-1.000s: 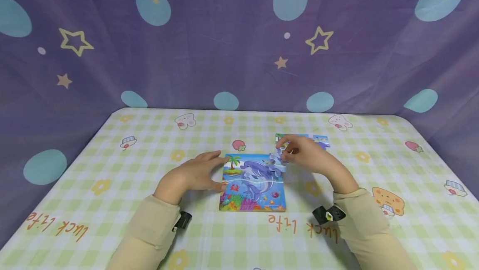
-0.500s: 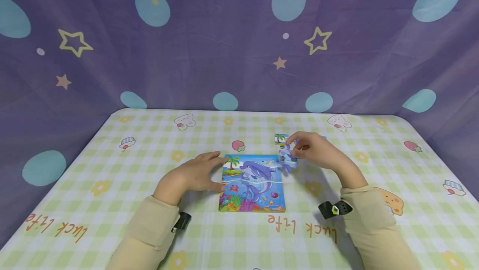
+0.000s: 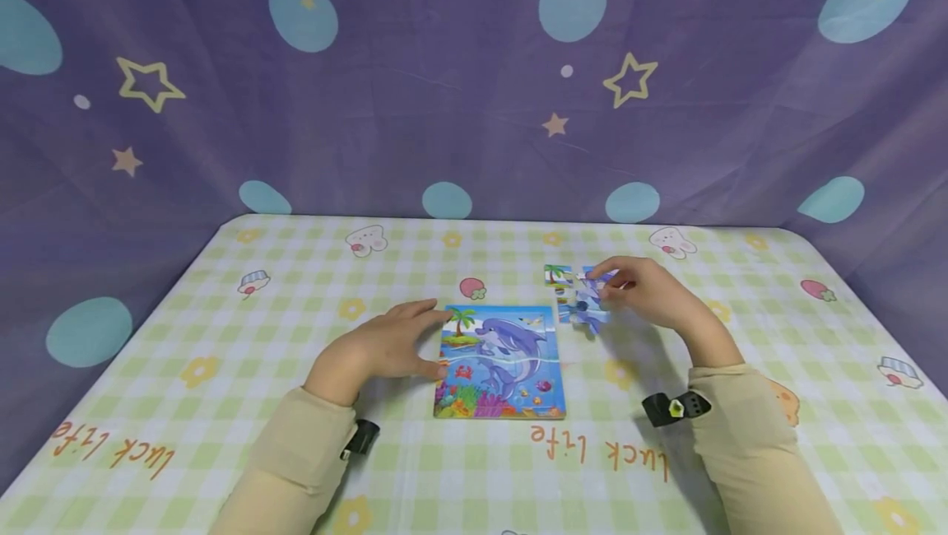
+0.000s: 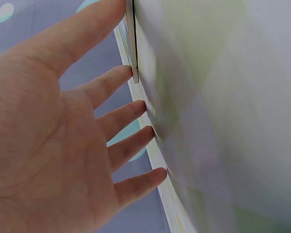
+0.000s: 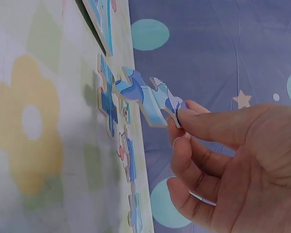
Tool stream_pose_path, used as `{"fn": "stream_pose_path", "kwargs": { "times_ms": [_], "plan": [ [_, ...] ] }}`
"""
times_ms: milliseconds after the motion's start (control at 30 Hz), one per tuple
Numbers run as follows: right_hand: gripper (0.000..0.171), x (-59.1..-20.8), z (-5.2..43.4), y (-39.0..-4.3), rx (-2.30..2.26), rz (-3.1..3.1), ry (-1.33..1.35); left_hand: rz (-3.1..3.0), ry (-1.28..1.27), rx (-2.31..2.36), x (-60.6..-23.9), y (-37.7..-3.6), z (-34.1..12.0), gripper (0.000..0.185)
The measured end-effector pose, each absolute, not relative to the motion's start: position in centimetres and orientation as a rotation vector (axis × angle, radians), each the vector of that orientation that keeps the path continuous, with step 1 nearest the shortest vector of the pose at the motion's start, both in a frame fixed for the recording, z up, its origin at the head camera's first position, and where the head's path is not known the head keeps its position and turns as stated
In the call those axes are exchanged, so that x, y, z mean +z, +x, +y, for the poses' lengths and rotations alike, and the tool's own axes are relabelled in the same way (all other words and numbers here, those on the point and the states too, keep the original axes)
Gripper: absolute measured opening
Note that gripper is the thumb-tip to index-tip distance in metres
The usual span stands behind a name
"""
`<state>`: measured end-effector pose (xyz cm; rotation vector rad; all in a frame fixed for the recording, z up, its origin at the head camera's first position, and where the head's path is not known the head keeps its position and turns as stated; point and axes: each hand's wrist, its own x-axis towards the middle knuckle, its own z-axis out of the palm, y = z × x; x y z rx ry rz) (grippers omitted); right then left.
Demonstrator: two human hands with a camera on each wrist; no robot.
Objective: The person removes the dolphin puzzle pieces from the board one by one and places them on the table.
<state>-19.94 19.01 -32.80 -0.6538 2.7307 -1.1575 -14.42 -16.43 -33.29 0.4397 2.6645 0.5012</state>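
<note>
A dolphin jigsaw board (image 3: 499, 362) lies flat on the table. At its left edge my left hand (image 3: 388, 346) touches it with thumb and index finger; in the left wrist view the hand (image 4: 63, 131) has its fingers spread and straight. My right hand (image 3: 648, 292), to the right of the board, pinches a blue and white jigsaw piece (image 5: 145, 99) between thumb and fingertips. That piece is raised and tilted over several loose pieces, including a palm tree piece (image 3: 558, 275) and a blue piece (image 5: 106, 97) close beneath. The right hand hides some of them.
The table wears a green checked cloth (image 3: 259, 370) with printed flowers and lettering. A purple curtain (image 3: 459, 90) with stars and ovals hangs behind its far edge. More loose jigsaw pieces (image 5: 135, 213) lie in a row in the right wrist view.
My right hand has carried the pinched jigsaw piece right, from over the board's upper right corner to over the loose pieces. The left hand and the board have stayed in place.
</note>
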Motion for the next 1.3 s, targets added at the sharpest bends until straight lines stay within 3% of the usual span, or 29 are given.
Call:
{"fn": "stream_pose_path", "kwargs": {
  "times_ms": [1300],
  "plan": [
    [0.027,-35.1,21.5,-21.3,-1.132,2.721,-0.366,2.671,0.439,0.519,-33.5,-14.3,-16.5,0.082]
  ]
}}
